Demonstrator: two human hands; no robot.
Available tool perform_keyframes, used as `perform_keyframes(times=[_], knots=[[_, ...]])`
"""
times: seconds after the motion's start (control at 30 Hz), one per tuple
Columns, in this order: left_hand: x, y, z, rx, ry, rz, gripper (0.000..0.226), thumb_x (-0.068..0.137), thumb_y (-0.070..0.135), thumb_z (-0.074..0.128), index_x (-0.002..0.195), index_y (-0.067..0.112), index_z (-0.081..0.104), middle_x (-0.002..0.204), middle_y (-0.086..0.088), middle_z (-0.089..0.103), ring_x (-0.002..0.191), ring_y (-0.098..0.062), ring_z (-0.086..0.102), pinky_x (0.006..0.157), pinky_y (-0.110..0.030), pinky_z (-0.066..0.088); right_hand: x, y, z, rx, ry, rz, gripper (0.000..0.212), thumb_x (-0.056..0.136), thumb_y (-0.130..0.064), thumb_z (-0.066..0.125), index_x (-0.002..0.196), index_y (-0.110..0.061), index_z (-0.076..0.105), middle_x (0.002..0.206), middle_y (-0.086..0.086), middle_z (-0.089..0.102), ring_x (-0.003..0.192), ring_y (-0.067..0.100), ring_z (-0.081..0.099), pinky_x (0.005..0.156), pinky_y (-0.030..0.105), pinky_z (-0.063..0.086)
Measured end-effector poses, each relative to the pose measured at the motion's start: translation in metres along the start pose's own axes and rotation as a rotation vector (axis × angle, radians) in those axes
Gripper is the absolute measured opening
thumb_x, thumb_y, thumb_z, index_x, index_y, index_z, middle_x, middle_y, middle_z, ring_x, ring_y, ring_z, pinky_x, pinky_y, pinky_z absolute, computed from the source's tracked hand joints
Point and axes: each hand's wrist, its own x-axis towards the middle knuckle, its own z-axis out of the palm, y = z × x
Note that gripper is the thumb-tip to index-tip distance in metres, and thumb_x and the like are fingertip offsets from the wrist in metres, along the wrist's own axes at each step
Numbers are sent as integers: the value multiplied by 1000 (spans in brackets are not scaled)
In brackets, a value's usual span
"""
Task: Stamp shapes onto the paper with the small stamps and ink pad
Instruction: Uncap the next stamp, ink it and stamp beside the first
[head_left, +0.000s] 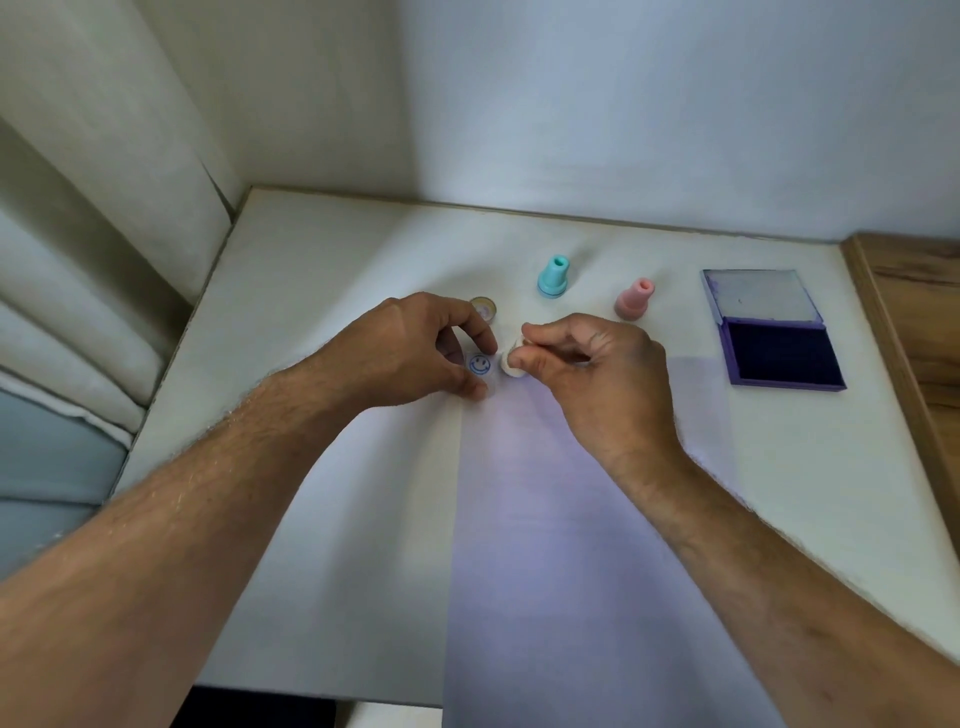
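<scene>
A sheet of white paper (550, 519) lies on the table, running from its front edge up to my hands. A blue smiley print (479, 364) sits near the paper's top left corner. My left hand (415, 348) rests there with thumb and fingertips spread on the paper around the print, holding nothing. My right hand (597, 374) pinches a small cream stamp (511, 362), tilted just right of the print. A teal stamp (552, 277) and a pink stamp (634, 299) stand upright behind my hands. The open purple ink pad (779, 356) lies to the right.
A small round yellowish cap (484, 307) lies behind my left fingers. The white table (311, 270) meets a wall at the back and cushions on the left. A wooden ledge (914, 312) borders its right side beyond the ink pad.
</scene>
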Motion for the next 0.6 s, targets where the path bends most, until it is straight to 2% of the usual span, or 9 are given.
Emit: perform_keyframes(times=[0.1,0.17,0.27,0.33,0.4,0.47,0.53,0.6], knots=[[0,-1,-5,-65,-1,-36,21,72,26,87,87,29,72,74,11,67,65,-6,57,62,-23,42,0,0,0,189,9,115,23,76,-21,81,98,-21,76,89,-9,77,84,0,71,84,23,57],[-1,-1,-8,-152,26,-56,20,72,22,87,76,22,67,67,9,63,59,-9,53,56,-23,39,2,-2,-3,343,12,180,20,78,-16,79,98,-19,76,88,-4,77,85,8,73,79,33,61],[0,0,-10,-290,140,-90,31,73,18,86,66,20,56,62,4,57,46,-6,44,47,-20,35,5,-6,-10,462,59,184,20,81,-12,76,101,-14,75,90,3,76,83,14,73,69,35,62],[3,3,-8,-320,271,-77,32,72,24,86,67,21,55,64,5,58,42,-4,40,44,-18,34,6,-9,-12,491,94,181,19,82,-12,75,101,-14,75,87,0,76,80,17,73,65,35,61],[5,6,-5,-258,404,-22,24,74,31,84,75,24,61,72,11,62,49,-2,45,46,-15,35,7,-11,-13,521,128,187,18,82,-12,75,101,-14,75,83,-3,75,77,20,71,63,36,61],[5,9,-1,-131,464,28,14,81,33,77,90,30,67,83,14,64,65,-6,53,54,-15,37,7,-12,-13,558,166,202,19,84,-12,73,103,-13,74,89,4,75,74,20,69,61,35,61],[6,7,5,4,468,72,22,87,37,71,108,34,67,99,12,64,87,-12,55,70,-20,38,7,-14,-14,606,196,226,20,87,-10,70,106,-13,73,94,10,72,71,19,68,59,32,60],[9,4,10,100,449,92,33,92,39,64,124,32,63,114,6,63,107,-16,51,84,-25,40,8,-16,-15,660,212,252,20,88,-8,67,107,-12,72,91,9,71,69,18,66,59,30,59]])
